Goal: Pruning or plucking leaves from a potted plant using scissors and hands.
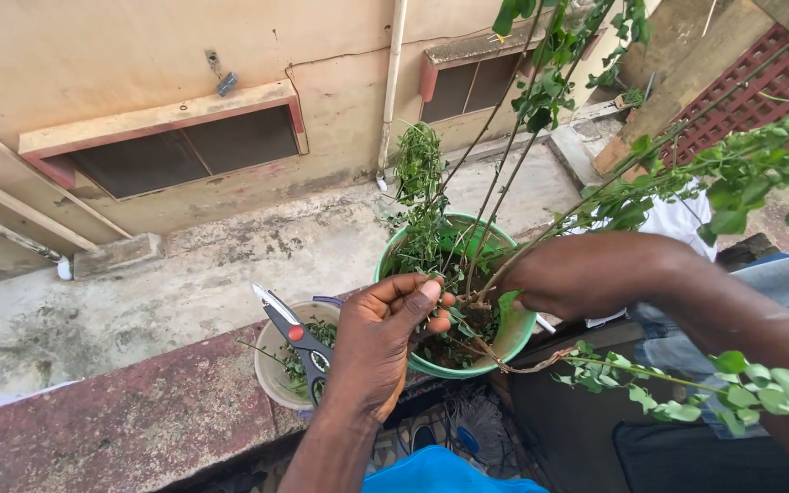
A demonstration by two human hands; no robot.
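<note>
Reaching into a green plant pot (513, 338) on a reddish wall ledge (130, 420), the left hand (381, 342) is pinching a small leaf with fingers together, while the right hand (577, 274) is gripping thin stems (495, 196) at the base. Scissors (296, 340) are lying across a clear bowl (271, 370) of clippings just beside the pot.

A single head-worn camera looks steeply down and forward from close above the person's two hands, which fill the lower centre of the frame beside a green plant pot (513, 336) at centre. The view faces out over a reddish ledge (130, 424) at lower left toward a concrete roof below and a beige wall (139, 55) across the top. There is no second view.
</note>
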